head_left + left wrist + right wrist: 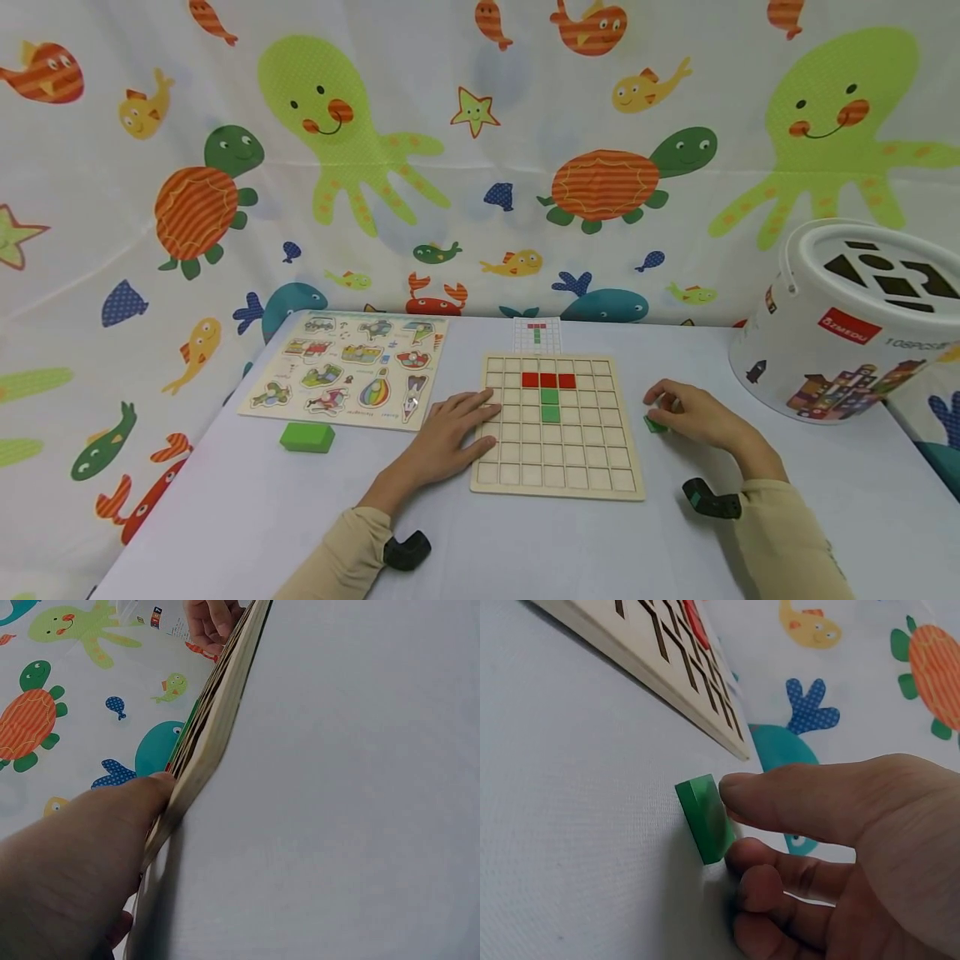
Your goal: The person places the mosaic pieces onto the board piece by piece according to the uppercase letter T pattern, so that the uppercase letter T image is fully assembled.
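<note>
A wooden grid board (510, 475) lies in front of me, with three red tiles (549, 380) in a row and two green tiles (550, 413) below the middle one. My left hand (450, 437) rests at the board's left edge, its fingers extended over the rim; the thumb (154, 787) touches that edge in the left wrist view. Right of the board, my right hand (697, 412) pinches a small green tile (705, 817) between thumb and fingers, low over the table. Part of this tile is hidden by the fingers.
A small pattern card (552, 342) lies behind the board. To the left are a vehicle puzzle board (288, 400) and a green block (307, 437). A white lidded bucket (832, 333) stands at the back right. A printed cloth (442, 167) hangs behind the table.
</note>
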The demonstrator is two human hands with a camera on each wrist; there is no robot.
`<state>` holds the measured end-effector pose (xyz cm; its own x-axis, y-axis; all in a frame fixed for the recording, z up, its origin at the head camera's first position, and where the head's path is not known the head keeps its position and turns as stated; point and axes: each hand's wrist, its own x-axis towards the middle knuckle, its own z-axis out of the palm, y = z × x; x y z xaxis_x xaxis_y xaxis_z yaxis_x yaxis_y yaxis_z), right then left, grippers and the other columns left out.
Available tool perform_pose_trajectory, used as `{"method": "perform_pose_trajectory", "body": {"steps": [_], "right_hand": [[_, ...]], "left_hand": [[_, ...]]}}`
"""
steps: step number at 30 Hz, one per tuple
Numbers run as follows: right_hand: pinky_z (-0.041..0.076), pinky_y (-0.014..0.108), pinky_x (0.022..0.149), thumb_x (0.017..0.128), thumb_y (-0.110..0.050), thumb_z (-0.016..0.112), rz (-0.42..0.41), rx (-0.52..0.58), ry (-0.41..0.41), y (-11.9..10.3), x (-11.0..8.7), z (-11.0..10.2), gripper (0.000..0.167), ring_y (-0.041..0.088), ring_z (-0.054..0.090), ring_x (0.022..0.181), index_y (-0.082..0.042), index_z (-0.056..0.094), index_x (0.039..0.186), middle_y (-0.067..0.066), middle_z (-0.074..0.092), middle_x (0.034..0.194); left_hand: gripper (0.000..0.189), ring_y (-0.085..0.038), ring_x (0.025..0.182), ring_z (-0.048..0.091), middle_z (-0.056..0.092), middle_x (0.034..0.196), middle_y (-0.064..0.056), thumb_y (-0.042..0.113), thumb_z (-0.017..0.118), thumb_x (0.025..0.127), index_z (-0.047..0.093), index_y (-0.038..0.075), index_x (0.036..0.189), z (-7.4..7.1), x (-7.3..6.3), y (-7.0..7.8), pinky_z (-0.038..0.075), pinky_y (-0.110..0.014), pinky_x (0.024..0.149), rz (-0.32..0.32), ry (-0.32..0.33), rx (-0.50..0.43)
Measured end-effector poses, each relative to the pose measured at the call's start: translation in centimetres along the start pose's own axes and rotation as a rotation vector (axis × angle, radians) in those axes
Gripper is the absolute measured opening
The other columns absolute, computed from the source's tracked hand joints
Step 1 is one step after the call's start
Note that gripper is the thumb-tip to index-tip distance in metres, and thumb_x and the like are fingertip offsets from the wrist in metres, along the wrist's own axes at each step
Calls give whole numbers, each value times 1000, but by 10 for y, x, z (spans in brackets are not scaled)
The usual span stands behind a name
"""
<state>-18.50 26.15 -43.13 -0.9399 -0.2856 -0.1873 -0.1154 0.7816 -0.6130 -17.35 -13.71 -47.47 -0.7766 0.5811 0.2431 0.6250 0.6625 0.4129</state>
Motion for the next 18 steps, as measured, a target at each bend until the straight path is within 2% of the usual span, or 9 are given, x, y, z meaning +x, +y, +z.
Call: {"method": "perform_pose_trajectory", "body": {"steps": [12, 18], "right_hand": [[39, 24, 64, 89, -21, 64, -63, 24, -39, 6, -3, -7, 26, 15, 48, 78, -7, 58, 110, 3, 53, 87], [39, 23, 64, 89, -20, 65, -69, 21, -32, 6, -3, -7, 18, 14, 47, 78, -8, 60, 101, 3, 53, 87]], "left_hand": [[50, -24, 137, 36, 36, 152, -1, 41, 56, 93, 48, 23, 139, -1, 1, 1, 32, -48, 100, 1, -2, 0], [50, -22, 137, 36, 37, 152, -1, 40, 56, 93, 48, 22, 139, 0, 1, 0, 33, -48, 99, 6, 1, 2]]}}
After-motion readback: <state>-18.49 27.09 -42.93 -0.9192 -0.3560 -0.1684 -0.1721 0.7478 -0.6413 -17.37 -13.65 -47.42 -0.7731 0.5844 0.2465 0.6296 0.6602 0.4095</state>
